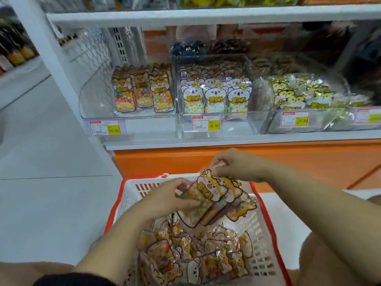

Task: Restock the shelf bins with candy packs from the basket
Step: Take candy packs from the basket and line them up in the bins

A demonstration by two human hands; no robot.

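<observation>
A white basket with a red rim [266, 211] stands on the floor below me, full of loose candy packs [198, 256]. Over it I hold a small stack of orange fox-shaped candy packs [212, 195]. My left hand [165, 198] grips the stack's lower left end. My right hand [233, 166] pinches the top edge of the uppermost pack. On the shelf above, a clear left bin [103, 112] holds upright fox packs [142, 93], and a middle bin [253, 120] holds koala packs [216, 96].
A third bin [274, 124] on the right holds tiger packs [299, 93]. Price labels [105, 127] sit on the bin fronts. An orange cabinet front [309, 159] runs under the shelf. A white upright post [51, 65] stands left, with open grey floor [41, 162] beyond.
</observation>
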